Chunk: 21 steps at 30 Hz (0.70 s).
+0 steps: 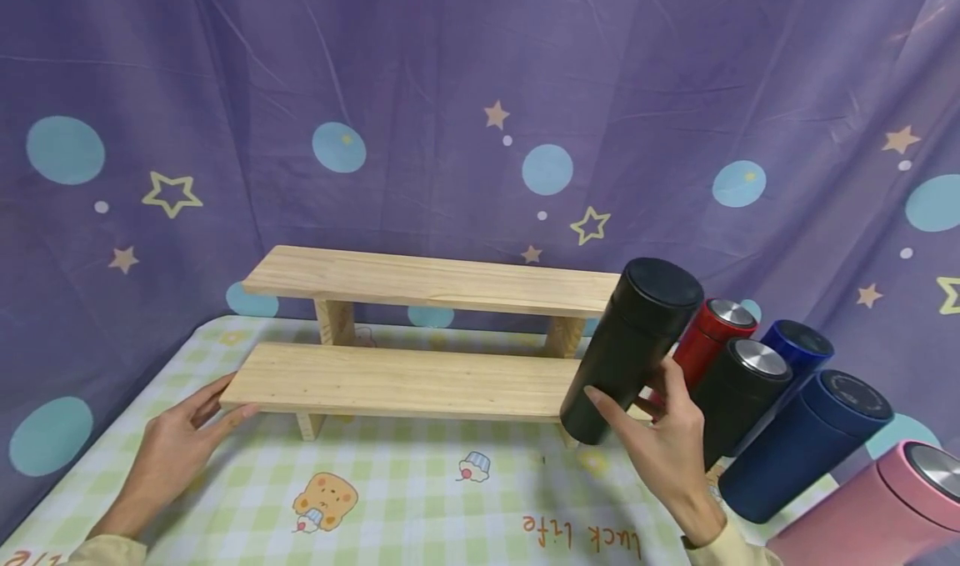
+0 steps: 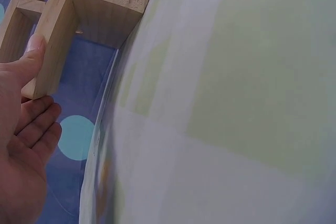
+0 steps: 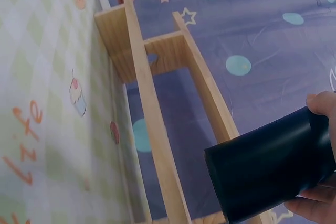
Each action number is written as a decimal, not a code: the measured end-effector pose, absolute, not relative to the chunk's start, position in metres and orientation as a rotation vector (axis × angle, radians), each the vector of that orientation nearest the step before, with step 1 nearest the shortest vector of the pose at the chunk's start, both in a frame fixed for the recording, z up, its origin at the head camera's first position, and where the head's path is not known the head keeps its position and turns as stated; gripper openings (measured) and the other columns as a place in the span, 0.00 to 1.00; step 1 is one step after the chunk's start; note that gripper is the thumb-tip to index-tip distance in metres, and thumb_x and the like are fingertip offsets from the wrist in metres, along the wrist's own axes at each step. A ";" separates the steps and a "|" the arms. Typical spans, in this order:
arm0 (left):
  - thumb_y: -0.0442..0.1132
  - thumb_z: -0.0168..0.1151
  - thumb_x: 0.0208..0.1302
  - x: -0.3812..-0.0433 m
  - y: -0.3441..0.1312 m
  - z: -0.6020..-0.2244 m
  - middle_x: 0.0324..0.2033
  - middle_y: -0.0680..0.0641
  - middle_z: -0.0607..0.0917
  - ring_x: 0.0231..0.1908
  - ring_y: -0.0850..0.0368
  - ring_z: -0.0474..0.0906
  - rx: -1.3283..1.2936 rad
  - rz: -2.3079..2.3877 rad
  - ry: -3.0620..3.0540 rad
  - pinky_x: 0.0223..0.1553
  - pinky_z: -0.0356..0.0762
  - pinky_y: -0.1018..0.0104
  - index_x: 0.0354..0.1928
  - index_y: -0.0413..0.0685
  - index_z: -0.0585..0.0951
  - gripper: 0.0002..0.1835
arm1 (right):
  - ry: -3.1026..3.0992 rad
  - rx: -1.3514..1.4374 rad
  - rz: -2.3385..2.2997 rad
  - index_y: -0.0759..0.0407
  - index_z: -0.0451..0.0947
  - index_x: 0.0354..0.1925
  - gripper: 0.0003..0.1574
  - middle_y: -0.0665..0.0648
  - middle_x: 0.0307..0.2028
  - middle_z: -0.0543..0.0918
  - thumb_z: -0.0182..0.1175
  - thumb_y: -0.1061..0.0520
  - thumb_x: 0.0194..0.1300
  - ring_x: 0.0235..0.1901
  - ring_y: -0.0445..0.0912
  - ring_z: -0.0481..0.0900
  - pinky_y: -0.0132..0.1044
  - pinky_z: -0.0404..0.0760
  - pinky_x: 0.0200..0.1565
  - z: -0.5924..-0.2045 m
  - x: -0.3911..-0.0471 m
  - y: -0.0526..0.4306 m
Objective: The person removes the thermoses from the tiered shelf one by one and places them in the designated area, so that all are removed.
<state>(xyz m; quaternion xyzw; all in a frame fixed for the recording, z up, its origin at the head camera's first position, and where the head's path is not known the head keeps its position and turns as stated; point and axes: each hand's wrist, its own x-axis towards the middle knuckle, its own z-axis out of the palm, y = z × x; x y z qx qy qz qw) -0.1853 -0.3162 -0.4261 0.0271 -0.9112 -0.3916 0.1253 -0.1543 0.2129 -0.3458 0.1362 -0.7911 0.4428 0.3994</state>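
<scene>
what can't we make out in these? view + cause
Right end of upper board: head view, behind held bottle.
Lid of held bottle: right wrist view, off right edge.
Base of blue bottle: head view, behind black bottle and navy bottle.
Any print on navy lid: head view, too small to read.
Base of pink bottle: head view, off bottom edge.
Lower part of red bottle: head view, mostly behind right hand.

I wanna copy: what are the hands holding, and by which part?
The right hand holds a black bottle by the side of its body; the left hand grips the lower wooden shelf at its left end.
</scene>
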 end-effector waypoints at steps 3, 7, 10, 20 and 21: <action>0.58 0.65 0.72 -0.185 -0.316 -0.425 0.64 0.23 0.71 0.61 0.21 0.71 0.069 -1.137 -2.653 0.54 0.73 0.34 0.78 0.35 0.62 0.45 | -1.978 0.404 1.153 0.67 0.75 0.61 0.43 0.53 0.46 0.85 0.81 0.72 0.46 0.43 0.35 0.84 0.22 0.84 0.43 -0.344 -0.159 0.206; 0.58 0.64 0.73 -0.184 -0.316 -0.425 0.63 0.23 0.72 0.60 0.20 0.71 0.058 -1.133 -2.654 0.53 0.74 0.35 0.78 0.35 0.62 0.45 | -1.969 0.449 1.173 0.65 0.75 0.62 0.44 0.53 0.47 0.85 0.81 0.71 0.46 0.45 0.35 0.84 0.23 0.84 0.44 -0.342 -0.164 0.198; 0.59 0.64 0.73 -0.183 -0.316 -0.425 0.63 0.23 0.72 0.60 0.20 0.71 0.060 -1.138 -2.657 0.53 0.75 0.34 0.78 0.35 0.62 0.45 | -1.970 0.479 1.174 0.64 0.75 0.63 0.44 0.54 0.47 0.86 0.81 0.70 0.48 0.45 0.37 0.85 0.24 0.85 0.44 -0.341 -0.167 0.194; 0.59 0.64 0.73 -0.185 -0.316 -0.426 0.65 0.23 0.71 0.62 0.20 0.69 0.075 -1.174 -2.650 0.55 0.72 0.28 0.79 0.37 0.61 0.46 | -1.963 0.515 1.234 0.61 0.75 0.65 0.44 0.55 0.48 0.85 0.80 0.69 0.51 0.45 0.39 0.85 0.27 0.87 0.40 -0.337 -0.178 0.186; 0.59 0.64 0.73 -0.185 -0.316 -0.426 0.65 0.23 0.71 0.62 0.20 0.69 0.074 -1.171 -2.651 0.55 0.72 0.28 0.79 0.37 0.61 0.46 | -1.963 0.512 1.241 0.61 0.75 0.65 0.43 0.55 0.48 0.85 0.80 0.69 0.51 0.44 0.39 0.85 0.27 0.87 0.40 -0.337 -0.179 0.185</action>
